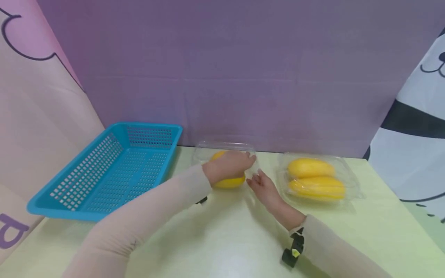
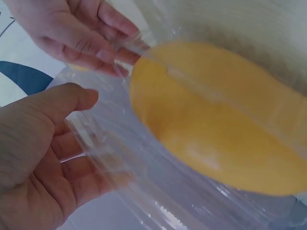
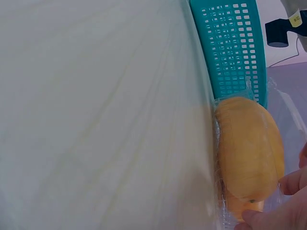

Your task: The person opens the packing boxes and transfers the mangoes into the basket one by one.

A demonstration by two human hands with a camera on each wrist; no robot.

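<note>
A clear plastic clamshell container (image 1: 199, 154) stands near the back of the table with its lid raised, holding yellow mangoes (image 1: 227, 182). My left hand (image 1: 229, 164) reaches across above the fruit and holds the container's right side. In the left wrist view, the thumb of the left hand (image 2: 43, 158) is on the near side of the clear plastic and its fingers show behind it. My right hand (image 1: 267, 190) pinches the edge of the same container at its front right corner. The right wrist view shows a mango (image 3: 249, 148) beside the right fingertips (image 3: 290, 182).
To the left stands a blue perforated basket (image 1: 142, 162). Right of my hands, another clear container (image 1: 352, 179) holds two mangoes (image 1: 311, 168). A purple cloth (image 1: 240, 77) hangs along the table's back edge, with printed cloths at both sides.
</note>
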